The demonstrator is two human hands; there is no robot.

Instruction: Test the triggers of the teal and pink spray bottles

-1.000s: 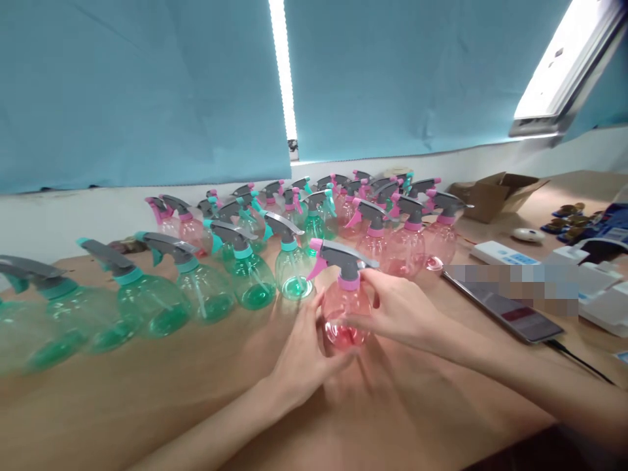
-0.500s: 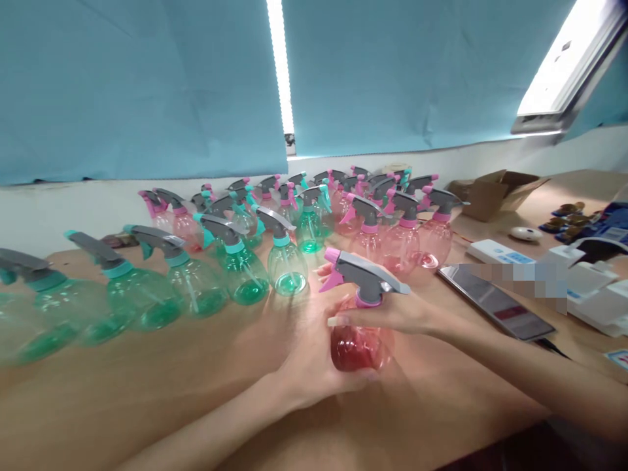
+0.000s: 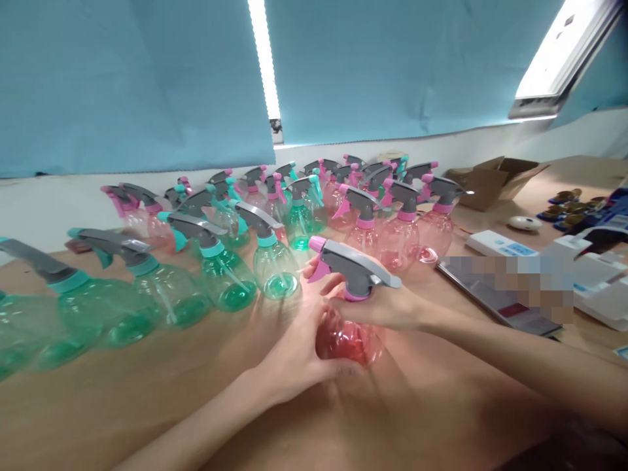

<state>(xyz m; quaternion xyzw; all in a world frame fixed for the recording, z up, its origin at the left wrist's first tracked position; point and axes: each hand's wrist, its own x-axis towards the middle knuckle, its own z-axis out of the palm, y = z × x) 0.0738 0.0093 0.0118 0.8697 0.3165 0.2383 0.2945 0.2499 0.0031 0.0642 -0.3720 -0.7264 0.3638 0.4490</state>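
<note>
A spray bottle (image 3: 354, 343) with a clear pink body and a grey-and-pink trigger head stands upright at the front of the table. My left hand (image 3: 300, 350) is closed round its lower body from the left, the thumb along the near side. My right hand (image 3: 387, 302) wraps the neck just under the pink collar; some of its fingers are hidden behind the trigger head. Just beyond, a green spray bottle (image 3: 277, 269) stands closest to my hands. Several more green ones, such as this green spray bottle (image 3: 228, 281), line up to the left.
Pink spray bottles (image 3: 400, 242) crowd behind my right hand. At the right lie a phone (image 3: 490, 297), partly blurred out, a white device (image 3: 500, 245) and a white mouse (image 3: 524, 224). An open cardboard box (image 3: 483, 186) stands near the back wall.
The view has shifted a little, so the bottles at left appear further left. Both hands stay on the pink spray bottle, and the right-hand fingers have curled in around its neck.
</note>
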